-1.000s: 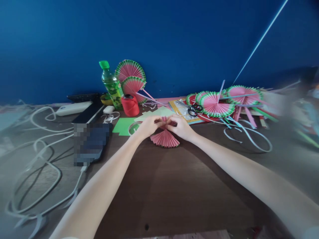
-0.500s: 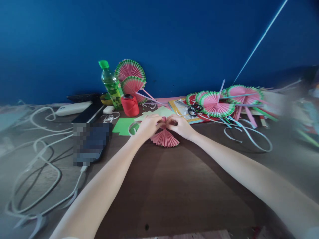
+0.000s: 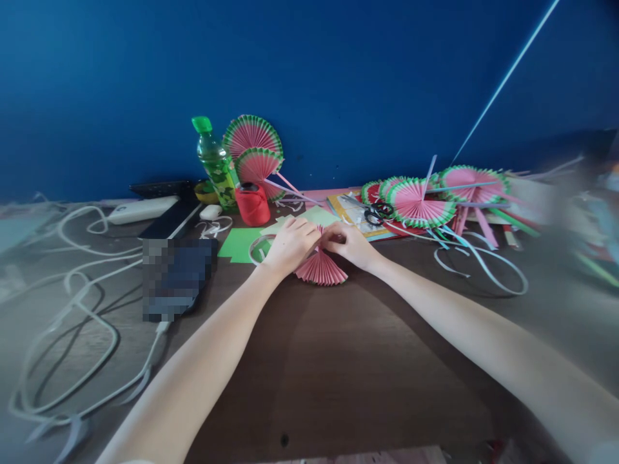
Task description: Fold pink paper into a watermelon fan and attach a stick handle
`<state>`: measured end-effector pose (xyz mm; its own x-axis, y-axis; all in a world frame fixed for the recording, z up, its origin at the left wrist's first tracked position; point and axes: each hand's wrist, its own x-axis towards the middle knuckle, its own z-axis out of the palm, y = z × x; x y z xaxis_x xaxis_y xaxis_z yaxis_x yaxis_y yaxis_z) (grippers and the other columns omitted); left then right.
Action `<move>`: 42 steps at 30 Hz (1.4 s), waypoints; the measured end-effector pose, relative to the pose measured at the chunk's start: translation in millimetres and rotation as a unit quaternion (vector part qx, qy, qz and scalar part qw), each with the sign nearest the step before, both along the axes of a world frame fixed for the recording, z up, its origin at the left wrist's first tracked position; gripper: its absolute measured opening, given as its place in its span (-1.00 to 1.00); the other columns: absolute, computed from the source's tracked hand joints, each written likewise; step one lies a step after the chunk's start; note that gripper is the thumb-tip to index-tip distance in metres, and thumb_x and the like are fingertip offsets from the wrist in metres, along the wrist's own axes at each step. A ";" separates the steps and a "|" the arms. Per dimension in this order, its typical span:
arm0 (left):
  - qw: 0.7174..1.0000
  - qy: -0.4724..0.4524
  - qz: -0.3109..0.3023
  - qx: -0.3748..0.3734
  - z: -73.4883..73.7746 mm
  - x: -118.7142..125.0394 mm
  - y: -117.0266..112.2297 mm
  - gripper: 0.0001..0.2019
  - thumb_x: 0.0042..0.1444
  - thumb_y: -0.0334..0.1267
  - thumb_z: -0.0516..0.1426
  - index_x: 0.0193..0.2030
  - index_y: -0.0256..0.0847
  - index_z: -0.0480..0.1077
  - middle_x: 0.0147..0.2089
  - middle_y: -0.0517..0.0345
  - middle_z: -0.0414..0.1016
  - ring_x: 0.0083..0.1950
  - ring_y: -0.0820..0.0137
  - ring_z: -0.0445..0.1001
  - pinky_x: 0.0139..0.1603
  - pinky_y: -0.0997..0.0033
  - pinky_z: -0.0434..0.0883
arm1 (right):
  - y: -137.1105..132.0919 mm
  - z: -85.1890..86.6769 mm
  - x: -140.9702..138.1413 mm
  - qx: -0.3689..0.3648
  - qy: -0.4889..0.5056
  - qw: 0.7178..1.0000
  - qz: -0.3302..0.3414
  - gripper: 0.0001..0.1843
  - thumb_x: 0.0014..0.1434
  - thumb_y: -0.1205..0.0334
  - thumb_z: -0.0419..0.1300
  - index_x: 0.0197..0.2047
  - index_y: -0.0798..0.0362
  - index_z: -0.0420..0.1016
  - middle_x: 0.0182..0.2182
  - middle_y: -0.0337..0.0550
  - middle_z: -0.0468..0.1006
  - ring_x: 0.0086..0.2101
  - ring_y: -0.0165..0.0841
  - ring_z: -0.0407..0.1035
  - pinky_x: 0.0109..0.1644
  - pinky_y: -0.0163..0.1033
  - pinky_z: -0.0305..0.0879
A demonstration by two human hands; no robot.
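A pleated pink paper fan lies on the dark table, pinched at its middle and spread out toward me. My left hand is closed over its left side, the back of the hand turned up and the fingertips hidden. From the right, my right hand pinches the fan's middle between thumb and fingers. The far half of the fan is mostly covered by my hands. Just beyond them lie light green paper sheets, and a roll of tape sits beside my left hand.
Finished pleated fans with green edges are piled at the right, by black-handled scissors. A red spool and a green-capped bottle stand at the back left. A phone and white cables lie left.
My left hand has rolled over the fan, its fingers now bent down over the middle. The fan's near edge has shifted very slightly. My right hand stays almost in place.
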<state>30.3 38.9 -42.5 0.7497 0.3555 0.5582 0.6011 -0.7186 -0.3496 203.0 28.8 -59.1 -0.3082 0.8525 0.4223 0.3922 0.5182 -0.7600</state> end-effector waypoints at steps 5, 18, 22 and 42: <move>0.999 -0.037 -0.024 0.014 -0.7 -0.2 -1.3 -0.79 0.17 -0.31 0.00 -0.43 -0.26 0.37 -0.37 0.14 0.48 -0.28 0.37 0.33 -0.25 0.35 0.22 | 1.5 -1.6 0.4 0.010 0.004 0.999 -0.035 -0.95 -0.07 0.33 0.19 -0.44 0.07 0.46 -0.42 -0.21 0.45 -0.36 -0.38 0.30 -0.25 -0.22 0.20; 0.988 -0.127 -0.089 -0.020 -3.6 2.3 -0.5 -0.85 0.13 -0.34 0.05 -0.41 -0.23 0.41 -0.32 0.17 0.53 -0.24 0.39 0.37 -0.22 0.36 0.23 | 9.4 -2.0 5.4 -0.042 0.024 0.998 0.028 -0.86 -0.07 0.27 0.23 -0.37 0.04 0.54 -0.29 -0.17 0.47 -0.23 -0.32 0.34 -0.09 -0.14 0.19; 0.986 -0.133 -0.090 -0.034 -4.0 2.2 -1.1 -0.85 0.13 -0.36 0.06 -0.41 -0.23 0.42 -0.32 0.19 0.53 -0.25 0.41 0.36 -0.22 0.37 0.22 | 8.8 -1.2 7.4 -0.053 0.019 0.998 0.031 -0.87 -0.07 0.24 0.23 -0.38 0.04 0.53 -0.32 -0.18 0.46 -0.26 -0.34 0.35 -0.10 -0.16 0.20; 0.986 -0.142 -0.059 -0.061 -5.4 -1.2 1.1 -0.79 0.15 -0.28 0.03 -0.44 -0.22 0.42 -0.31 0.17 0.54 -0.25 0.41 0.36 -0.21 0.37 0.21 | 5.1 3.3 5.7 -0.047 0.029 0.998 0.033 -0.85 -0.11 0.30 0.25 -0.37 0.01 0.53 -0.31 -0.20 0.48 -0.23 -0.35 0.35 -0.10 -0.18 0.22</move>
<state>29.1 40.0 -47.9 0.6092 0.3527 0.7103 0.5723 -0.8155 -0.0859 208.7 33.9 -55.8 -0.3432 0.8673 0.3604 0.3138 0.4676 -0.8264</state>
